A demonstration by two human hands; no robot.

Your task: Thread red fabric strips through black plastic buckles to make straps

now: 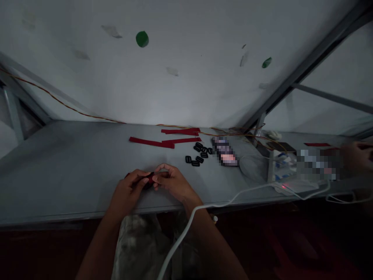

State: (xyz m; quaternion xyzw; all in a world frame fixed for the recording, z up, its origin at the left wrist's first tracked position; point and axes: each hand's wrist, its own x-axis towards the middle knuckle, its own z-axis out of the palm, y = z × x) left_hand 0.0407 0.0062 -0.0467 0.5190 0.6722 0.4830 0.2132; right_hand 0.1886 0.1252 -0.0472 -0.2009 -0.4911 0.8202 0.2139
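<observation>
Near the table's front edge, my left hand (129, 190) and my right hand (171, 182) meet, fingers pinched. Between them is a red strap (150, 179) together with a small black slider buckle (148, 184), partly hidden by my fingers. The left hand grips the buckle, and the right thumb and forefinger pinch the strap. Several loose black slider buckles (199, 159) lie to the right, beyond my right hand. Farther back are several cut red straps (151, 142), lying flat and partly overlapping.
A phone (225, 151) with a blurred screen lies right of the buckles. Farther right stands a white box (272, 165) beside a cable with a red light. A white cable (215, 204) crosses over my right forearm. Another person's hand (358, 155) is at the far right.
</observation>
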